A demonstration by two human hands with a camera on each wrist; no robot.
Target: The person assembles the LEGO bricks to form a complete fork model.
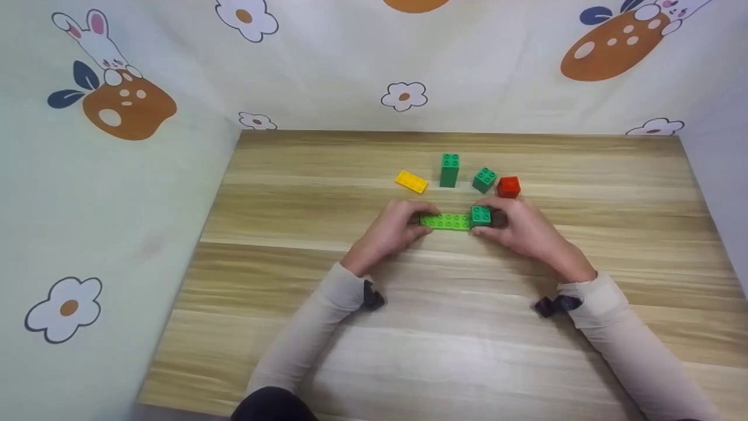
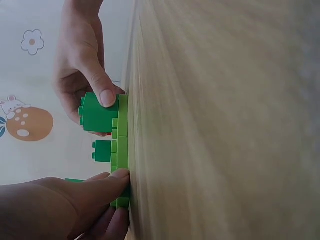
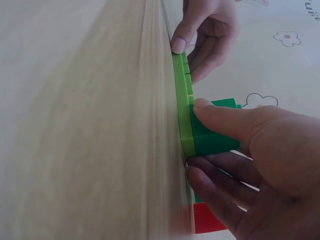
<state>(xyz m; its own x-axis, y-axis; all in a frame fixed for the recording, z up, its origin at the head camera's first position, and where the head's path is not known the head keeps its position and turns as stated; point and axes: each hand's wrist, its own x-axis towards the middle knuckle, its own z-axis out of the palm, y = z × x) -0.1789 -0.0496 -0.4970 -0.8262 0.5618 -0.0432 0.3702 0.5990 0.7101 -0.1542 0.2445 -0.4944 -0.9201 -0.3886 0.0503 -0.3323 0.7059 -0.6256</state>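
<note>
A long light-green building-block plate [image 1: 446,223] lies flat on the table, its studs facing up. At its left end my left hand [image 1: 396,227] pinches it between thumb and fingers, covering that end. On the plate's right end sits a dark-green 2x2 block [image 1: 481,215], upright and down against the plate in the left wrist view. My right hand [image 1: 526,229] grips this block, with the thumb [image 3: 220,116] along its near side and fingers behind it.
Behind the hands stand a yellow plate [image 1: 412,182], a tall green block [image 1: 449,171], a small green block [image 1: 484,180] and a red block [image 1: 509,187] close by my right fingers. Patterned cloth walls [image 1: 327,76] border the wooden table [image 1: 280,193].
</note>
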